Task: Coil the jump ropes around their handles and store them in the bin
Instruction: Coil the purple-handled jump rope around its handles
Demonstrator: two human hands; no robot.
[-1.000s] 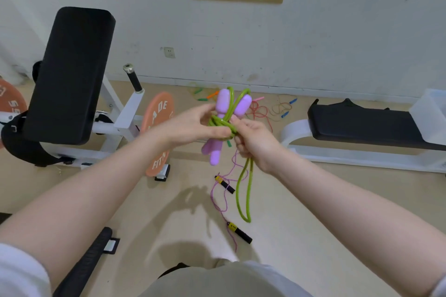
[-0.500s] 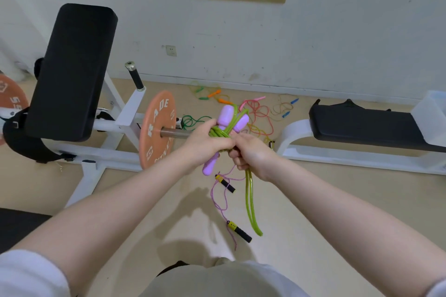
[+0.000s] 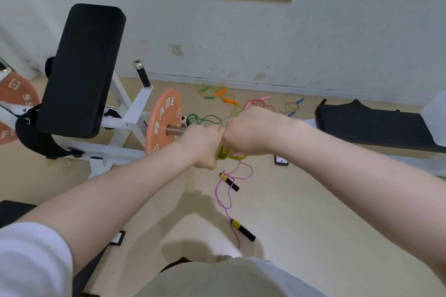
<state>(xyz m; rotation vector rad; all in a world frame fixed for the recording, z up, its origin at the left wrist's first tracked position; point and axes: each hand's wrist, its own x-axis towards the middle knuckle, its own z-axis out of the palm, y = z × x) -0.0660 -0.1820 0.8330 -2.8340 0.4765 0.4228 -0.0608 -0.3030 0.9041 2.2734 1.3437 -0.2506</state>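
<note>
My left hand [image 3: 201,143] and my right hand [image 3: 251,131] are pressed together in front of me, both curled around the green jump rope [image 3: 225,153]. Only a small bunch of green cord shows under the hands; its purple handles are hidden. A pink-corded jump rope [image 3: 225,196] with black and yellow handles lies loose on the floor below. Several more coloured ropes [image 3: 255,103] lie tangled near the wall. A pale translucent bin [image 3: 434,119] stands on the bench at the right edge.
A white weight machine with a black pad [image 3: 82,67] and an orange plate [image 3: 164,119] stands left. A black bench [image 3: 371,125] runs along the right. A phone [image 3: 281,160] lies on the floor. My knees fill the bottom of the frame.
The hanging green loop has been drawn up out of sight. My hands have turned knuckles-up and closed together, hiding the purple handles.
</note>
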